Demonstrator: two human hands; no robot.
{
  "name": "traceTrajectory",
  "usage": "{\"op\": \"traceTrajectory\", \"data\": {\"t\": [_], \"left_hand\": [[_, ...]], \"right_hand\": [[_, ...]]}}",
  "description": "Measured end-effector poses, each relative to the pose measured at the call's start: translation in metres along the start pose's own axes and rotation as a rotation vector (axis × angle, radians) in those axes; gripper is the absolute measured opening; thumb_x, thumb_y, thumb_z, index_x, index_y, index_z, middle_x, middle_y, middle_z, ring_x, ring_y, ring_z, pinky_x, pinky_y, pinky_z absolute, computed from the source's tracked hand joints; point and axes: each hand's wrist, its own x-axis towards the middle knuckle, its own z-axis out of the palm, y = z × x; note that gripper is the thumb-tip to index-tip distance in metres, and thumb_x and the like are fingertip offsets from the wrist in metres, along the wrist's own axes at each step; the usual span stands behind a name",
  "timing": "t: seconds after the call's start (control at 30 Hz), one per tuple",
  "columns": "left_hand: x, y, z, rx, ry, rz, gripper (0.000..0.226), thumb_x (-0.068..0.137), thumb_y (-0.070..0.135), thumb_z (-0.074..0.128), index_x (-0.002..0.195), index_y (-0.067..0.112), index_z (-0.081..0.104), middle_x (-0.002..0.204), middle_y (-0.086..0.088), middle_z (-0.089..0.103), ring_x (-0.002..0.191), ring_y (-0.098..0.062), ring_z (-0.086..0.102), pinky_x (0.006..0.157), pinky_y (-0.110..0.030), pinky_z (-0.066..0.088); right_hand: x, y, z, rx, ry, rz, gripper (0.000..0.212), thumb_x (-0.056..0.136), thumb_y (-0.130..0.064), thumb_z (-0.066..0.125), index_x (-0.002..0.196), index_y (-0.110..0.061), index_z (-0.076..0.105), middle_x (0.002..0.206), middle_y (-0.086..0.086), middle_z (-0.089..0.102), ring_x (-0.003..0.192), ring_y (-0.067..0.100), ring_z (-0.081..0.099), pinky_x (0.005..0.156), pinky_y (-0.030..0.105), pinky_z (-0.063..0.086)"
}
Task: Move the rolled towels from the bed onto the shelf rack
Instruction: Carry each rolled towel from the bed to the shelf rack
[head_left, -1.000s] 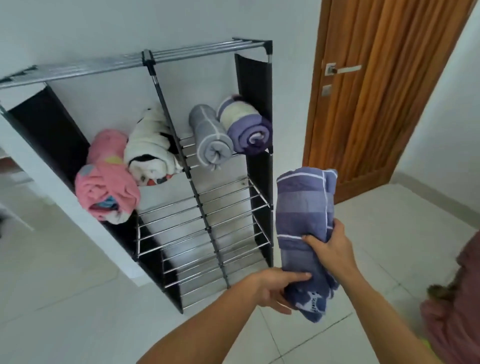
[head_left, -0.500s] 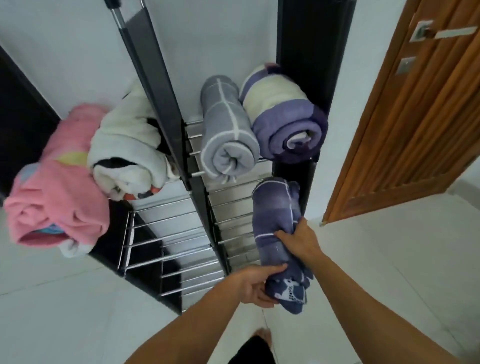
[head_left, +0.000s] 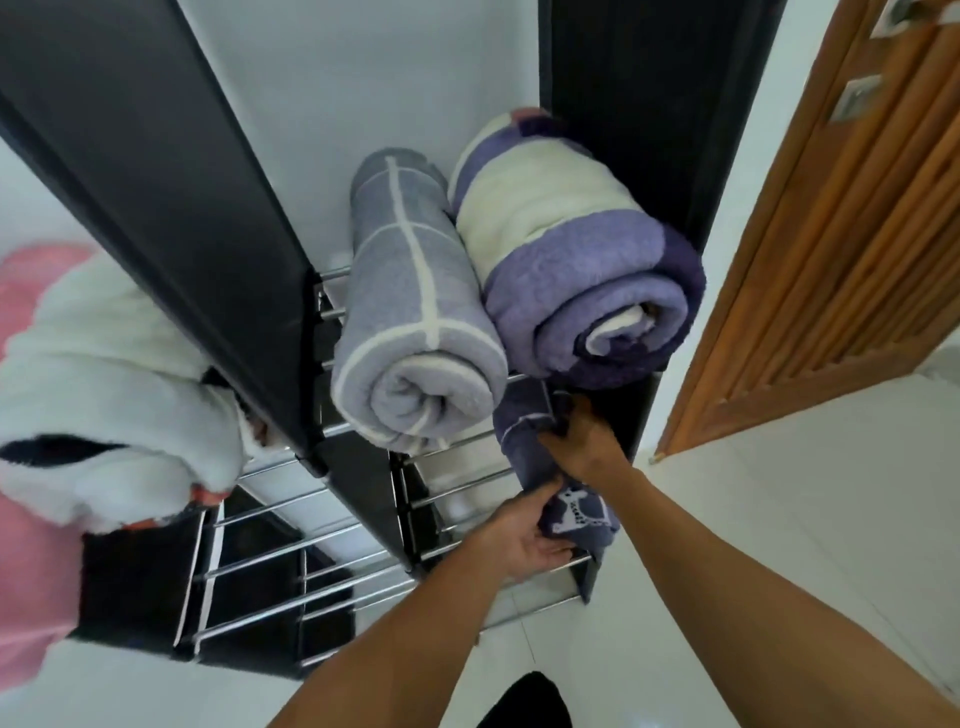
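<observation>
A dark purple rolled towel (head_left: 524, 447) with a white pattern at its near end lies partly on the second shelf of the rack's right column (head_left: 457, 483). My right hand (head_left: 584, 441) grips it from above. Under its near end, my left hand (head_left: 519, 535) cups and holds it. Its far end is hidden under the shelf above. On that upper shelf rest a grey-lilac checked roll (head_left: 415, 322) and a thicker purple-and-cream roll (head_left: 582, 270). In the left column sit a white-and-black roll (head_left: 104, 415) and a pink roll (head_left: 31, 571).
A black fabric divider (head_left: 182, 208) splits the rack; a black side panel (head_left: 649, 104) closes its right. Chrome rods form lower shelves (head_left: 291, 587). A wooden door (head_left: 857, 234) stands at the right. White floor tiles (head_left: 779, 519) lie below. A dark foot (head_left: 524, 701) shows at the bottom.
I have come closer to the rack. Both hands pushed the dark purple towel forward and under the upper shelf, onto the second shelf's rods.
</observation>
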Motion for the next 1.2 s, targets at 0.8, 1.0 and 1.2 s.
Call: {"op": "traceTrajectory", "data": {"t": [0.8, 1.0, 1.2], "left_hand": [[0.019, 0.006, 0.017, -0.113, -0.024, 0.06, 0.058, 0.083, 0.069, 0.047, 0.102, 0.017, 0.065, 0.107, -0.009, 0.069, 0.111, -0.03, 0.063, 0.11, -0.043, 0.041], [0.024, 0.009, 0.012, -0.152, -0.091, 0.043, 0.064, 0.084, 0.07, 0.042, 0.114, 0.016, 0.063, 0.116, -0.012, 0.069, 0.111, -0.031, 0.062, 0.11, -0.044, 0.039], [0.03, 0.003, -0.008, 0.004, -0.021, 0.026, 0.057, 0.09, 0.065, 0.037, 0.122, 0.023, 0.057, 0.114, -0.009, 0.069, 0.099, -0.023, 0.065, 0.095, -0.044, 0.043]], "right_hand": [[-0.042, 0.037, 0.008, 0.159, 0.127, -0.047, 0.047, 0.087, -0.003, 0.047, 0.134, -0.005, 0.047, 0.138, 0.015, 0.05, 0.122, 0.033, 0.051, 0.1, 0.035, 0.041], [-0.039, 0.044, 0.005, 0.136, 0.106, -0.069, 0.047, 0.085, -0.005, 0.053, 0.132, -0.005, 0.05, 0.133, 0.016, 0.055, 0.12, 0.033, 0.053, 0.1, 0.035, 0.04], [-0.047, 0.055, 0.007, 0.153, -0.068, 0.007, 0.047, 0.091, -0.006, 0.051, 0.137, -0.009, 0.046, 0.136, 0.014, 0.054, 0.122, 0.031, 0.054, 0.095, 0.018, 0.034]]}}
